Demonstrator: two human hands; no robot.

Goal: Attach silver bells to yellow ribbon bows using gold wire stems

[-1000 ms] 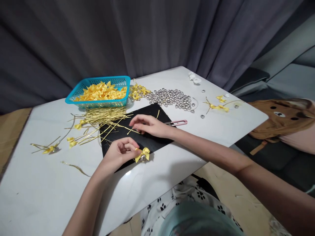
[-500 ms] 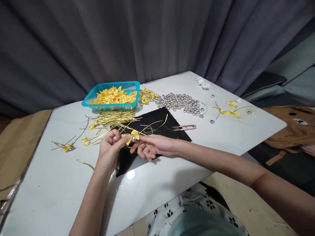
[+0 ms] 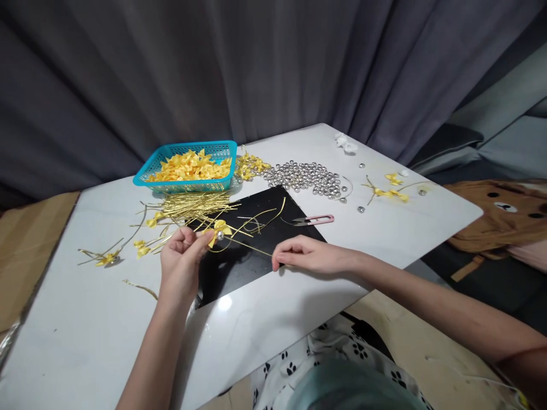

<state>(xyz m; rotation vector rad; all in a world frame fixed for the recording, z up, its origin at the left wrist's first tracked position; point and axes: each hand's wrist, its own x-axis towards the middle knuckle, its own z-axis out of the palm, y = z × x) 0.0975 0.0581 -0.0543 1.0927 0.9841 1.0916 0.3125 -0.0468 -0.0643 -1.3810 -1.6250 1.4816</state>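
My left hand [image 3: 184, 246] pinches a yellow ribbon bow [image 3: 223, 228] with a silver bead [image 3: 219, 235] at its middle, held above the black sheet [image 3: 239, 272]. From the bow a thin gold cord [image 3: 250, 247] runs rightward, drawn nearly straight. Its far end is between the closed fingertips of my right hand [image 3: 301, 253]. A second strand loops below the bow. Behind my left hand lies a heap of cut gold cords [image 3: 194, 206], with loose yellow bows [image 3: 142, 248] beside it.
A blue basket [image 3: 143, 177] of yellow bows stands at the back left. Silver beads [image 3: 303, 176] are spread to its right. Pink-handled thread snips [image 3: 314, 220] lie on the black sheet's right edge. More bows with cords [image 3: 391, 195] rest on the white table [image 3: 102, 336].
My right hand has moved right, away from the bow, and the cord is now stretched between my hands. My left hand still holds the bow. The view has shifted slightly.
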